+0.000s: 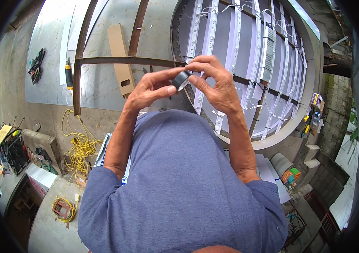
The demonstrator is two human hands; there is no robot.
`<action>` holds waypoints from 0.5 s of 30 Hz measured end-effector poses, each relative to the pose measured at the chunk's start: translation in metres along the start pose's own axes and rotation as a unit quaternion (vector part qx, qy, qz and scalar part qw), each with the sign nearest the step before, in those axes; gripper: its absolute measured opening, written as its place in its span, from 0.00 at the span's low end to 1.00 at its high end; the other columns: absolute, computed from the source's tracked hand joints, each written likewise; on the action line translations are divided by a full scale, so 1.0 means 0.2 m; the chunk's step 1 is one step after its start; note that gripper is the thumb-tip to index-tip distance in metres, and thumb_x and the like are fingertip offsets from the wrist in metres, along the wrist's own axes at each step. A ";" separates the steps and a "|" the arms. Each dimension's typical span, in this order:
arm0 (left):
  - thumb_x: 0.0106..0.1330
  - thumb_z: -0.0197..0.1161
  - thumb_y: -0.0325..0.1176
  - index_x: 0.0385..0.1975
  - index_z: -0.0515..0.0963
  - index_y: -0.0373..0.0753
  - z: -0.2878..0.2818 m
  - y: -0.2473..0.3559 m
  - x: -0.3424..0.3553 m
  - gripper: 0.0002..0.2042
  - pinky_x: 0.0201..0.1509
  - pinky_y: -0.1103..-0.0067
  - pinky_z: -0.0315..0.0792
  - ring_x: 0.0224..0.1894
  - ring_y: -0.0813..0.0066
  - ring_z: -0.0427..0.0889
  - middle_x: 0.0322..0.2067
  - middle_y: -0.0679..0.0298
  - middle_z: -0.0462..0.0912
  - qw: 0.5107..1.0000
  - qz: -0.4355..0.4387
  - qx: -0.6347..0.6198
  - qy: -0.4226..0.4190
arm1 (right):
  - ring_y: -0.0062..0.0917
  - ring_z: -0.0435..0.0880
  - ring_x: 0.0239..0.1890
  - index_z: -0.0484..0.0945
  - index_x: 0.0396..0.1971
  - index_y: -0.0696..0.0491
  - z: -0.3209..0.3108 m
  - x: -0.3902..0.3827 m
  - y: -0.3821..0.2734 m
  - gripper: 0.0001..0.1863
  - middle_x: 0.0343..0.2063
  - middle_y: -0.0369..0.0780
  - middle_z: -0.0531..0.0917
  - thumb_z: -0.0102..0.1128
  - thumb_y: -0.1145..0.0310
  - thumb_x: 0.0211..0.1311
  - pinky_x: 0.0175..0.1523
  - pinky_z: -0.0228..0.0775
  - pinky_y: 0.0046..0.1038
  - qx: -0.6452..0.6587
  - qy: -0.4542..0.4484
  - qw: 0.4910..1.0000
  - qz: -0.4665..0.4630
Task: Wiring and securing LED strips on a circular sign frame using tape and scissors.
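1. Black, ring-shaped tape roll (182,80) is held up between both bare hands, in front of the left side of a round, grey-rimmed metal casing (309,90) lined with white LED strips (211,38).
2. Left hand (147,87): thumb and fingers pinch the roll's left side; keep that pinch firm so the roll cannot twist.
3. Right hand (219,84): thumb at the roll's right edge, fingers arched over with a gap; whether it grips tape, I cannot tell.
4. The step looks like working at the tape's edge: best to pick with a nail and pull evenly.
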State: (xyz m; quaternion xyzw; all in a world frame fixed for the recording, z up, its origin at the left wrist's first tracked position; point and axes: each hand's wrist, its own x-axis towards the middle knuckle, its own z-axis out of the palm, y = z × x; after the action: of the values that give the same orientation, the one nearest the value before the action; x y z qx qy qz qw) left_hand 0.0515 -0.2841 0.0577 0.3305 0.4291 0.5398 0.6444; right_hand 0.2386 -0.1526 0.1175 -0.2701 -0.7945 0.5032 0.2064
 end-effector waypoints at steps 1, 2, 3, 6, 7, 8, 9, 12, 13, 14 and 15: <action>0.65 0.68 0.36 0.66 0.71 0.36 -0.01 0.01 -0.02 0.29 0.53 0.78 0.76 0.49 0.76 0.81 0.50 0.61 0.82 1.000 -0.014 -0.005 -0.013 | 0.22 0.82 0.34 0.86 0.44 0.52 0.01 0.00 0.01 0.11 0.41 0.39 0.84 0.67 0.71 0.61 0.39 0.78 0.25 0.050 -0.016 0.998 0.019; 0.65 0.68 0.37 0.66 0.71 0.35 -0.02 0.02 -0.03 0.29 0.53 0.78 0.76 0.49 0.76 0.80 0.49 0.61 0.82 0.999 -0.029 -0.009 -0.026 | 0.22 0.82 0.34 0.86 0.44 0.52 0.02 0.00 0.01 0.11 0.41 0.39 0.84 0.67 0.71 0.61 0.39 0.78 0.25 0.047 -0.012 0.999 0.019; 0.68 0.64 0.38 0.63 0.72 0.32 -0.04 0.02 -0.05 0.26 0.53 0.75 0.76 0.49 0.73 0.81 0.49 0.58 0.82 0.999 -0.003 0.013 -0.042 | 0.22 0.82 0.34 0.86 0.43 0.53 0.04 -0.01 0.02 0.11 0.40 0.39 0.85 0.67 0.72 0.61 0.40 0.78 0.25 0.070 -0.027 0.997 0.001; 0.71 0.58 0.39 0.61 0.72 0.30 -0.04 -0.01 -0.06 0.24 0.51 0.72 0.77 0.49 0.70 0.82 0.49 0.56 0.83 0.996 0.000 -0.079 -0.037 | 0.23 0.83 0.35 0.86 0.42 0.53 0.06 -0.01 0.02 0.10 0.38 0.37 0.86 0.67 0.73 0.61 0.41 0.78 0.25 0.092 -0.039 0.995 -0.028; 0.74 0.54 0.40 0.60 0.71 0.30 -0.03 -0.02 -0.07 0.22 0.51 0.71 0.78 0.48 0.67 0.82 0.48 0.55 0.83 0.995 -0.003 -0.097 -0.019 | 0.23 0.84 0.38 0.86 0.44 0.53 0.07 -0.02 0.02 0.11 0.39 0.38 0.86 0.67 0.72 0.61 0.44 0.78 0.25 0.083 -0.035 0.996 -0.007; 0.74 0.54 0.40 0.60 0.71 0.30 -0.03 -0.03 -0.06 0.22 0.51 0.71 0.78 0.48 0.67 0.82 0.48 0.55 0.83 0.995 -0.001 -0.096 -0.020 | 0.23 0.84 0.41 0.86 0.45 0.53 0.08 -0.03 0.03 0.12 0.39 0.39 0.85 0.68 0.70 0.62 0.46 0.79 0.24 0.073 -0.030 0.997 0.014; 0.75 0.53 0.41 0.60 0.70 0.30 -0.02 -0.03 -0.05 0.22 0.50 0.70 0.78 0.48 0.67 0.83 0.48 0.54 0.82 0.995 0.014 -0.098 -0.005 | 0.22 0.84 0.40 0.85 0.46 0.54 0.10 -0.03 0.03 0.13 0.38 0.39 0.85 0.68 0.70 0.62 0.44 0.78 0.23 0.066 -0.002 0.998 0.019; 0.78 0.51 0.43 0.61 0.69 0.31 0.02 -0.04 -0.04 0.22 0.43 0.74 0.79 0.42 0.70 0.84 0.44 0.56 0.83 0.995 0.057 -0.070 0.040 | 0.21 0.84 0.38 0.85 0.46 0.55 0.15 -0.05 0.01 0.13 0.37 0.38 0.85 0.68 0.69 0.62 0.43 0.78 0.22 0.039 0.047 0.996 0.063; 0.78 0.51 0.42 0.62 0.70 0.33 0.02 -0.04 -0.03 0.21 0.40 0.77 0.79 0.39 0.73 0.83 0.42 0.58 0.84 0.995 0.046 -0.055 0.068 | 0.20 0.83 0.38 0.85 0.47 0.55 0.17 -0.05 0.01 0.14 0.36 0.38 0.85 0.69 0.68 0.62 0.43 0.77 0.22 0.050 0.050 0.996 0.057; 0.78 0.52 0.42 0.62 0.70 0.34 0.03 -0.04 -0.03 0.21 0.36 0.80 0.79 0.36 0.76 0.83 0.39 0.60 0.84 0.994 0.035 -0.040 0.096 | 0.20 0.83 0.38 0.85 0.47 0.55 0.18 -0.06 0.01 0.14 0.36 0.38 0.85 0.69 0.68 0.62 0.43 0.77 0.22 0.050 0.051 0.996 0.057; 0.78 0.53 0.41 0.60 0.73 0.36 0.05 -0.05 -0.02 0.19 0.29 0.84 0.75 0.31 0.82 0.80 0.34 0.65 0.83 0.991 0.041 -0.038 0.125 | 0.20 0.83 0.38 0.84 0.47 0.55 0.20 -0.07 0.01 0.15 0.36 0.38 0.85 0.69 0.68 0.62 0.43 0.78 0.22 0.046 0.053 0.996 0.056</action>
State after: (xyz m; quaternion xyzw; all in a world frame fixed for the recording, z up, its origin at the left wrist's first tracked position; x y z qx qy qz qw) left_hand 0.0643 -0.2897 0.0535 0.2530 0.4714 0.6190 0.5750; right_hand 0.2254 -0.1889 0.0993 -0.3308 -0.7422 0.5346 0.2323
